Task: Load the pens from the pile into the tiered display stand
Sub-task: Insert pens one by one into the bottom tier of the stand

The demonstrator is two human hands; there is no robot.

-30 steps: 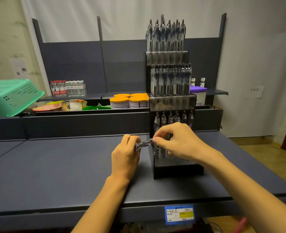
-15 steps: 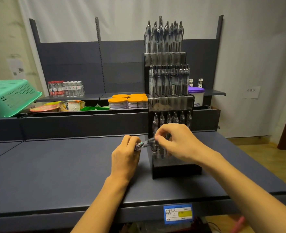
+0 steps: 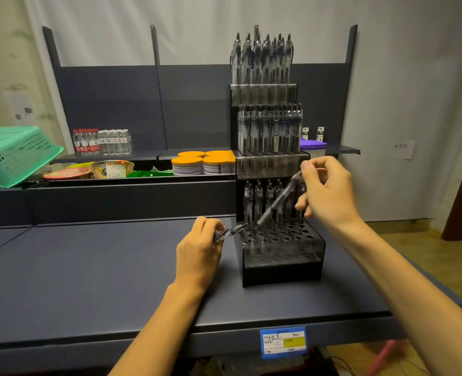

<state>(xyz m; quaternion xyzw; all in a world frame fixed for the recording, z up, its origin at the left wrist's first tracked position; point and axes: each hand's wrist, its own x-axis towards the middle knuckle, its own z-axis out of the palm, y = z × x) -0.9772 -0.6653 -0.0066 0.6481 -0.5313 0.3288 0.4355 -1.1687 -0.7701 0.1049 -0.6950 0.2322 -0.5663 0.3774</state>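
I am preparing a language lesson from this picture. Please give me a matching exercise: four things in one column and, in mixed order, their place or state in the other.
Things:
1. right hand
2. left hand
3. green basket
4. display stand

States:
a. tilted, at far left
b. lowest tier has many free holes
c. holds a slanted pen, tip at the lowest tier
d. grips a pen beside the stand

Pairs: 1-c, 2-d, 3-a, 4-b
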